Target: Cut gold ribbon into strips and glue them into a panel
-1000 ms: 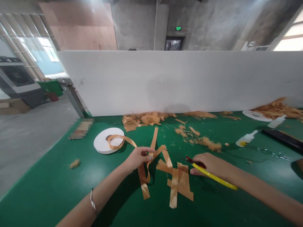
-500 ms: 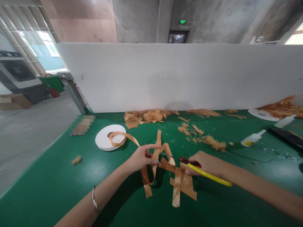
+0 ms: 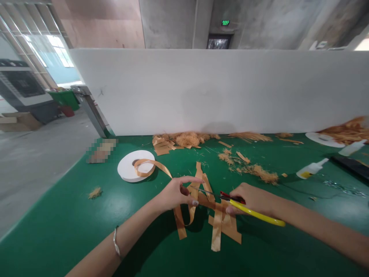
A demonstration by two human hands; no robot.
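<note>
Nearby, strips [image 3: 216, 232] crowd the right hand [image 3: 245, 197], wrapped round scissors [image 3: 261, 216], and the half-open left hand [image 3: 173, 195], its grip on ribbon [image 3: 163, 167] unclear

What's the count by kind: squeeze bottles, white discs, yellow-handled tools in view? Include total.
Squeeze bottles: 2
White discs: 2
Yellow-handled tool, in the right hand: 1
Total: 5

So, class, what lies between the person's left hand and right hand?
The head view shows the front of the scissors pointing from the right hand toward the left hand; tan strips also lie in that stretch.
</note>
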